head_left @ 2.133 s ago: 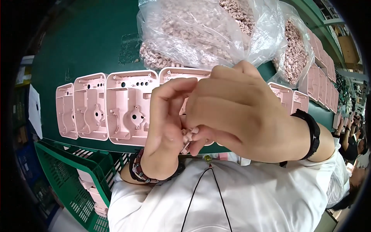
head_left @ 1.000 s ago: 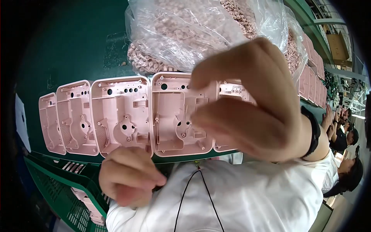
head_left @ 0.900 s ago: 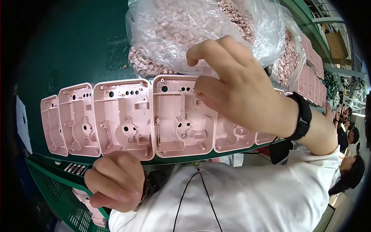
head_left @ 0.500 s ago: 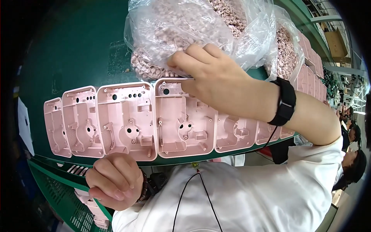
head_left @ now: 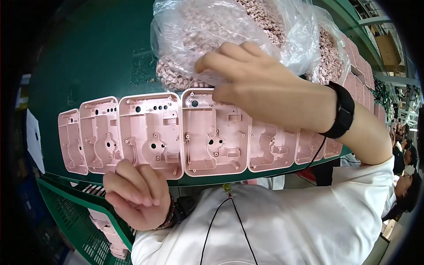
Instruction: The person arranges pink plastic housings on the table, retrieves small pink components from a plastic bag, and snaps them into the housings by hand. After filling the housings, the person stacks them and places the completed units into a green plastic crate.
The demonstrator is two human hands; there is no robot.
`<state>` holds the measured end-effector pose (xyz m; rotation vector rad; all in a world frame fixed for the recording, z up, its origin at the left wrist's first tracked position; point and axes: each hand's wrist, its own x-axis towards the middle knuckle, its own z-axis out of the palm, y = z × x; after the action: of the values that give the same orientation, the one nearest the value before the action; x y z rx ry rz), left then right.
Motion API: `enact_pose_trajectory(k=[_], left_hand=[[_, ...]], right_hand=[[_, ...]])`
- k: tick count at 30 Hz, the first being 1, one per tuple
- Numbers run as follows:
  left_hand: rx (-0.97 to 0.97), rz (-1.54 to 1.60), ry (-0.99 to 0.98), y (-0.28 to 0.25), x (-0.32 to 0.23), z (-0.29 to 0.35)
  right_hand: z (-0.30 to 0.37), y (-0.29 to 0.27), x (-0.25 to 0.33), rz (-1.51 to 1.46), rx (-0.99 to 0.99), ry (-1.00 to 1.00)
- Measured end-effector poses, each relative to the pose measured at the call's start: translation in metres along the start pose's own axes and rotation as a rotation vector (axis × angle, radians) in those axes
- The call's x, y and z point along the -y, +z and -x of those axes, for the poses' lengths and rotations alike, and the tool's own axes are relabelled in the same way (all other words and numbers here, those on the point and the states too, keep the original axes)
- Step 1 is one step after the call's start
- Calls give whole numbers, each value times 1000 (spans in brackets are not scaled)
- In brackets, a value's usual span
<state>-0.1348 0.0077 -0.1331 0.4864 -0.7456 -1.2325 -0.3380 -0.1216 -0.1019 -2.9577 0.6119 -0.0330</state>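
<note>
A clear plastic bag (head_left: 229, 39) of small pink moulded pieces is reached into by the right hand (head_left: 260, 84) at the far side of the green bench (head_left: 101, 53), the fingers (head_left: 221, 59) spread and curled on the film near its mouth; whether a piece is pinched cannot be told. The film is judged thin, slack and slippery, the pieces light and loose, best taken singly between fingertips. The left hand (head_left: 137, 192) is held clenched at the near edge of the bench, what it encloses being hidden.

Along that near edge a row of pink plastic housings (head_left: 212, 132) is laid side by side, open faces up; these are judged stiff and light, best gripped by their side walls. A green mesh crate (head_left: 75, 225) is seen below the bench's near left corner, and further pink housings are lined along the far right.
</note>
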Motion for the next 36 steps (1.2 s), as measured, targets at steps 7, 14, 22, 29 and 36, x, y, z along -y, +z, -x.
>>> enact_pose_trajectory(k=[7,14,22,29,36], left_hand=[[-272,298,-147,13,3,-21],[-374,626,-631,8,2,-29],[-523,514,-499,13,11,-25],[-504,587,-561,22,7,-25],[-199,583,-649,9,10,-17]], right_hand=[[-21,-17,41,-481,-368,64],[-40,13,69,-375,-492,-1],[-44,4,73,-299,-451,-52],[-45,-4,72,-328,-409,-75],[-47,-16,58,-547,-473,0]])
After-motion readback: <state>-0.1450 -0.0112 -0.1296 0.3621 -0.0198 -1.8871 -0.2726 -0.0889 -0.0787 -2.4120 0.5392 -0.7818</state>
